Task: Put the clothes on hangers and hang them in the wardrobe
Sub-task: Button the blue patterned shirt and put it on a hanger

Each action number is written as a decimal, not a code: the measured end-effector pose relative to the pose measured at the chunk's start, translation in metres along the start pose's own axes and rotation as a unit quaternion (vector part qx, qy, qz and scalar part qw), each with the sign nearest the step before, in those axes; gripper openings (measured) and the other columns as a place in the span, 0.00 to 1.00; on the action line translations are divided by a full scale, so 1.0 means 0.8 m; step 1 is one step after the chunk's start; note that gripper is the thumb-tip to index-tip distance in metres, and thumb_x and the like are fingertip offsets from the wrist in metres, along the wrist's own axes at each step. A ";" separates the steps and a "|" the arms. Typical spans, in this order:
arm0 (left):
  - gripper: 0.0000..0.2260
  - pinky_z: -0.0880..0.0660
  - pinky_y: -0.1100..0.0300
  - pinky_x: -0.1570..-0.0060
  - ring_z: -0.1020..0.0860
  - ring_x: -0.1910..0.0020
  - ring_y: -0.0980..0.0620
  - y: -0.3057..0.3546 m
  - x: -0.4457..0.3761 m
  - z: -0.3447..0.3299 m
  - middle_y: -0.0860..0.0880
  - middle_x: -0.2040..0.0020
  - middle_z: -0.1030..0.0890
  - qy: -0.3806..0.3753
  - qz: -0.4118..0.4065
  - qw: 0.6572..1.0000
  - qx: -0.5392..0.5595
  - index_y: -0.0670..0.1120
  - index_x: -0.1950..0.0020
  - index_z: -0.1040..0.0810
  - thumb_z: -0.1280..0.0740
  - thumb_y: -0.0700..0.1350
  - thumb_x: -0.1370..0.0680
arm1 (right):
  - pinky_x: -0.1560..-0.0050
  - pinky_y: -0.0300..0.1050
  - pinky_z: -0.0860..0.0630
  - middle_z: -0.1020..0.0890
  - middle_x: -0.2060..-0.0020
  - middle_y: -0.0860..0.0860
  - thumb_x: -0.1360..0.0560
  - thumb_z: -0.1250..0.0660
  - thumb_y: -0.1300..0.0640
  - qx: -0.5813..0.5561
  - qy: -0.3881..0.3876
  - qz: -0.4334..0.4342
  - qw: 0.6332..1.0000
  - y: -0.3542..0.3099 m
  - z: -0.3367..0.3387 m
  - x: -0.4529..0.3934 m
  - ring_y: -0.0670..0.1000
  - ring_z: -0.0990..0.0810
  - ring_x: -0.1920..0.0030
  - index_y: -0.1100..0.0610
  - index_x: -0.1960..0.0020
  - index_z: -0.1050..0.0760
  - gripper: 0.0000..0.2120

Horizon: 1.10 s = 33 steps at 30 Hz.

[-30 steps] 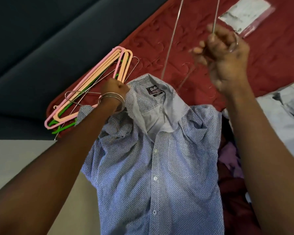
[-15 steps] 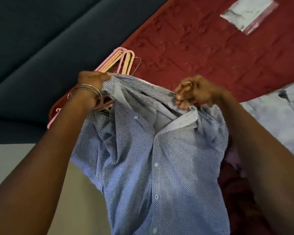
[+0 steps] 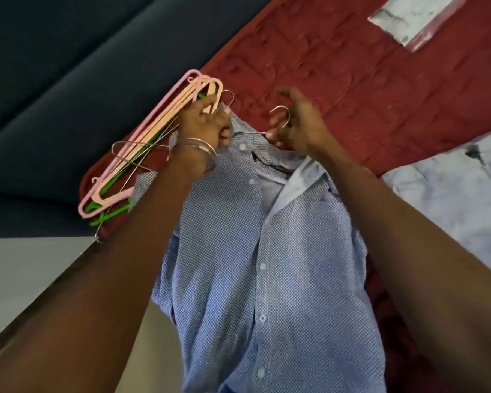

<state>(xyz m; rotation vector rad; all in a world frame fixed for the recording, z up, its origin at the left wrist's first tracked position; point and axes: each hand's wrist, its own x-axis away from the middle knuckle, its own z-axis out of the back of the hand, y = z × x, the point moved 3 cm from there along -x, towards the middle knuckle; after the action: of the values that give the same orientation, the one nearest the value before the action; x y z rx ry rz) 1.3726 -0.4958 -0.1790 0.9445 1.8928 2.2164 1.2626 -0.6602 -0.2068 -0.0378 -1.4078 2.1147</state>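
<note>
Shirt: a blue patterned button-up shirt [image 3: 267, 279] was held up by its collar over the edge of the bed, its buttoned front hanging down between the two forearms.
Left hand: the left hand [image 3: 204, 126], bangles at its wrist, was curled round the left side of the collar, the fabric bunched in its grip.
Right hand: the right hand [image 3: 298, 123] was closed on the metal hanger [image 3: 281, 116] at the neck of the shirt, the wire hook standing up past the fingers.
Spare hangers: a bundle of pink, peach and green hangers [image 3: 142, 154] was seen lying on the bed just behind the left hand.
Bed: a red quilted bedspread [image 3: 352, 89] was spread beneath, with pale clothing [image 3: 451, 199] lying at the right.
Far corner: a flat plastic packet [image 3: 414, 18] was seen lying on the bedspread.
</note>
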 end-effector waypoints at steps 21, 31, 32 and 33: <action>0.21 0.24 0.48 0.44 0.22 0.43 0.39 -0.200 0.181 -0.012 0.40 0.43 0.21 -0.208 0.119 0.795 -0.557 0.42 0.36 0.29 0.29 0.42 0.27 | 0.74 0.43 0.25 0.22 0.74 0.54 0.25 0.38 0.74 -0.073 0.061 -0.005 0.995 -0.009 0.027 -0.010 0.52 0.20 0.72 0.60 0.60 0.30 0.12; 0.19 0.36 0.45 0.33 0.34 0.29 0.40 -0.215 0.169 -0.028 0.39 0.29 0.32 -0.281 0.200 0.656 -0.671 0.39 0.28 0.34 0.50 0.47 0.16 | 0.51 0.44 0.24 0.18 0.60 0.50 0.32 0.24 0.62 0.233 -0.020 0.072 0.970 -0.015 0.042 -0.018 0.46 0.20 0.58 0.58 0.44 0.21 0.18; 0.19 0.34 0.45 0.33 0.32 0.30 0.40 -0.213 0.170 -0.029 0.39 0.29 0.31 -0.298 0.205 0.657 -0.661 0.40 0.29 0.33 0.47 0.47 0.16 | 0.49 0.43 0.25 0.17 0.58 0.50 0.31 0.24 0.60 0.244 -0.026 0.069 0.967 -0.010 0.040 -0.018 0.47 0.20 0.55 0.57 0.42 0.22 0.19; 0.18 0.31 0.46 0.35 0.30 0.33 0.39 -0.211 0.168 -0.031 0.39 0.32 0.29 -0.320 0.215 0.664 -0.641 0.40 0.30 0.31 0.41 0.47 0.18 | 0.48 0.44 0.25 0.17 0.57 0.50 0.30 0.25 0.59 0.251 -0.033 0.062 0.965 -0.006 0.040 -0.019 0.48 0.21 0.54 0.56 0.41 0.22 0.19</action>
<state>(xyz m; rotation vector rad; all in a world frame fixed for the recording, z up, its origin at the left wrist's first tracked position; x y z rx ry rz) 1.1975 -0.4188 -0.2813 1.4679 -0.3556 2.1214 1.2667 -0.6926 -0.1932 0.1488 -0.8855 2.5395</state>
